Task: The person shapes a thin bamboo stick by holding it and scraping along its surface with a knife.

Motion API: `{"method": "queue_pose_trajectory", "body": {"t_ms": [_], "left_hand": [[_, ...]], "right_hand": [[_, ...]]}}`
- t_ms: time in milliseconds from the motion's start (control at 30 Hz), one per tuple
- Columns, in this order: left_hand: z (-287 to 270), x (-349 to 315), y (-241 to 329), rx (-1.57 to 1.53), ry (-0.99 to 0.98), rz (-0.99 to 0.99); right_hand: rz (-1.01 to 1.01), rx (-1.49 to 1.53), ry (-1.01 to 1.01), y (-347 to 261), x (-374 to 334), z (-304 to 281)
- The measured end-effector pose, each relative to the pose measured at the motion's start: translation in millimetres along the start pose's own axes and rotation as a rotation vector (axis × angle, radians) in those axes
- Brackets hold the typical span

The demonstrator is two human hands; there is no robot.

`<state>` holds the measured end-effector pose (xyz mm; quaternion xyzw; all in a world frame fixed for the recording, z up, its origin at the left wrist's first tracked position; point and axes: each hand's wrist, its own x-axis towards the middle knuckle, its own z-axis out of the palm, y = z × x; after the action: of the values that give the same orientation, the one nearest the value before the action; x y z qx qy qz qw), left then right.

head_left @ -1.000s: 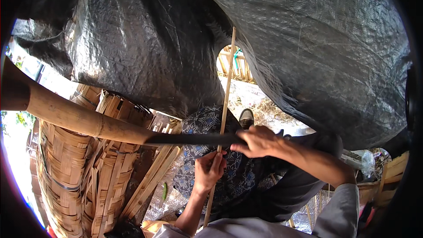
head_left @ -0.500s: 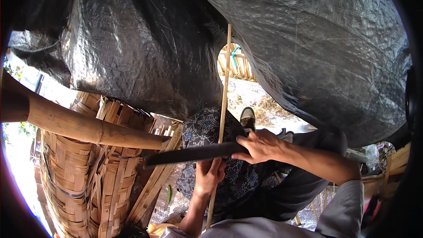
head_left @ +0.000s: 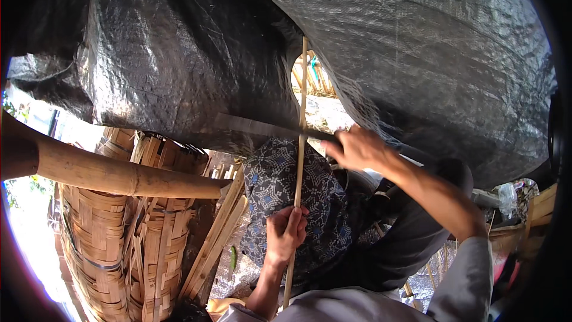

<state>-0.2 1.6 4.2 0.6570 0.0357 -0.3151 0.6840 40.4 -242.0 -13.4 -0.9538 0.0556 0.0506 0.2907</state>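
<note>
A long, thin bamboo strip (head_left: 300,170) runs upright in front of me, its lower end near my body. Low on the strip, my left hand (head_left: 286,234) is closed round it, thumb along its front. Further up, my right hand (head_left: 359,148) grips the handle of a large dark-bladed knife (head_left: 262,126). The knife lies across the strip, its blade pointing left and slightly blurred. Under both hands a dark patterned cloth (head_left: 277,173) covers my leg.
Woven bamboo baskets (head_left: 98,221) stand at the left, crossed by a thick bamboo pole (head_left: 134,178). Split bamboo slats (head_left: 214,250) lean beside them. Dark plastic sheeting (head_left: 429,54) hangs across the far side, with a gap in the middle. A small green pod-like thing (head_left: 233,257) lies below the slats.
My right hand and the knife have moved away from me, up along the strip. The blade now tilts up to the left. My left hand keeps hold of the strip, almost unmoved.
</note>
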Motion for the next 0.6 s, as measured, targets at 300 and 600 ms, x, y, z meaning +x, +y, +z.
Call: {"method": "queue_pose_trajectory", "body": {"t_ms": [300,600], "left_hand": [[-2.5,7.4,-7.9,-0.096,0.017,0.075],[0.9,3.6,0.7,-0.016,0.052,-0.024]], "right_hand": [[-0.505,-0.1,0.002,-28.9,-47.3,29.9],[-0.222,-0.058,-0.058,-2.5,-11.1,19.8]]}}
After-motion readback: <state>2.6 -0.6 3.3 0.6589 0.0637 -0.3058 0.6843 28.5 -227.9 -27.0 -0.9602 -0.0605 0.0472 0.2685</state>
